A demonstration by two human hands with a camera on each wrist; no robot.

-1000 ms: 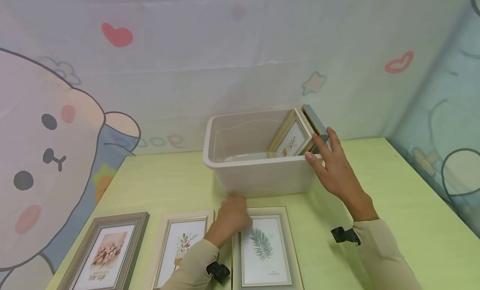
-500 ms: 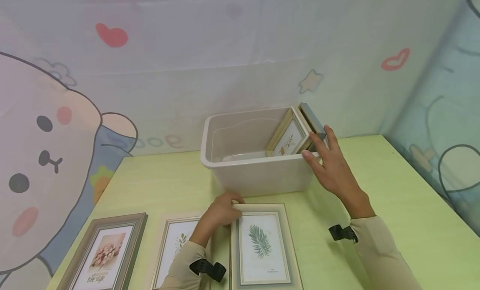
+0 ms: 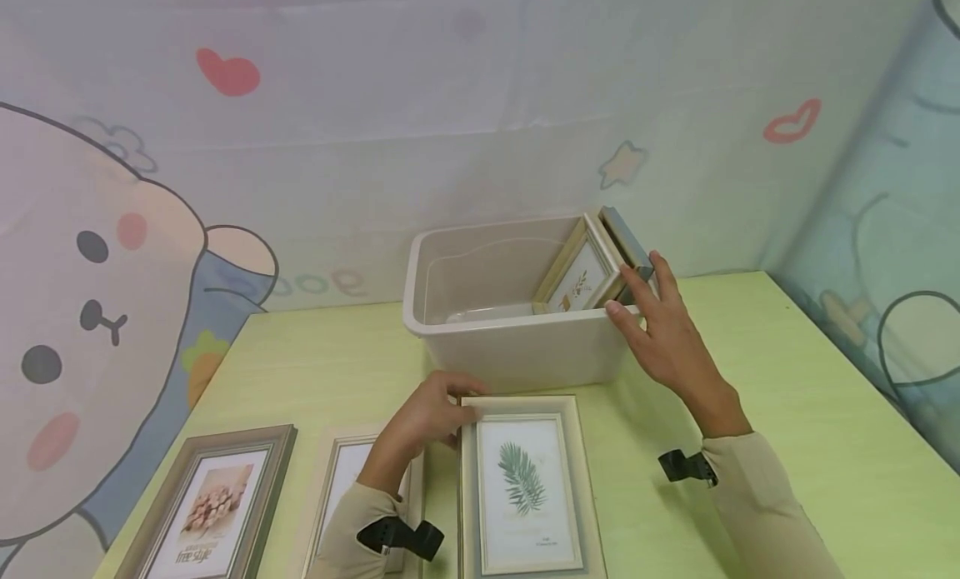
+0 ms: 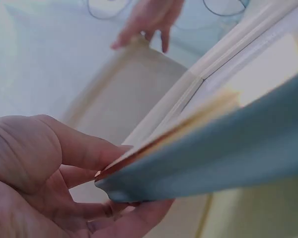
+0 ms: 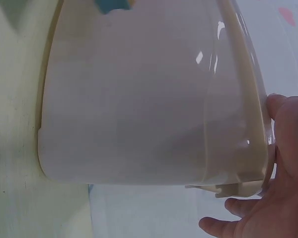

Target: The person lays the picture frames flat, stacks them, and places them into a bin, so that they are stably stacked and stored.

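- Head view: I see my left hand (image 3: 427, 416) pinching the top left corner of the fern-print frame (image 3: 525, 487), at 6 o'clock on the green table (image 3: 787, 379).
- Left wrist view: thumb and fingers (image 4: 84, 148) clamp that lifted corner.
- My right hand (image 3: 667, 337), fingers straight, rests on the beige bin (image 3: 517, 354) rim at 3 o'clock.
- Inside the bin, a gold-framed print (image 3: 581, 279) leans against the right wall.
- Two more frames (image 3: 217, 504) lie at 8 o'clock.
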